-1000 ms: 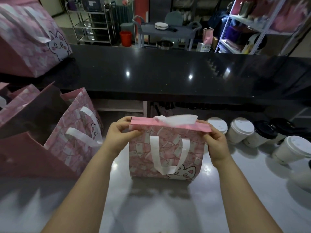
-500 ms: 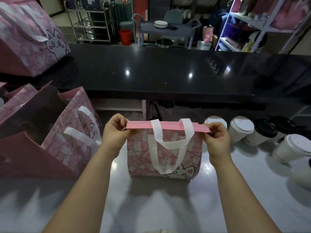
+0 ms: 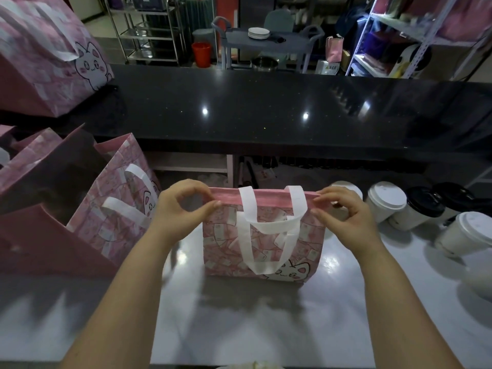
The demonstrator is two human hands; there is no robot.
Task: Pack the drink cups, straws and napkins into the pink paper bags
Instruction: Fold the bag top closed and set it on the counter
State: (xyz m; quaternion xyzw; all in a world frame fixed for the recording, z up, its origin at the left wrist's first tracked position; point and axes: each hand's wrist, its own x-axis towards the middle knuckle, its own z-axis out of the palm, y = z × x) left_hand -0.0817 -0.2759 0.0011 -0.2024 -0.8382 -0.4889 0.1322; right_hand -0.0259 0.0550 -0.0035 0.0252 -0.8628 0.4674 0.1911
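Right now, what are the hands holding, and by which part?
Both hold the pink paper bag by its folded top edge: left hand pinches the left end, right hand the right end.

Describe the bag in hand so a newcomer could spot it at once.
On the pale counter below the black bar top, between the leaning bags and the cups, one small bag stands upright. Unlike those bags, its top is pressed shut, pinched by the left hand and right hand.

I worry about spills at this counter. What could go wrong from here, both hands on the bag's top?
The left hand and right hand pinch the pink bag only at its top edge; a tug might tip it. The lidded cups stand close beside the right hand; a sweep could knock one.
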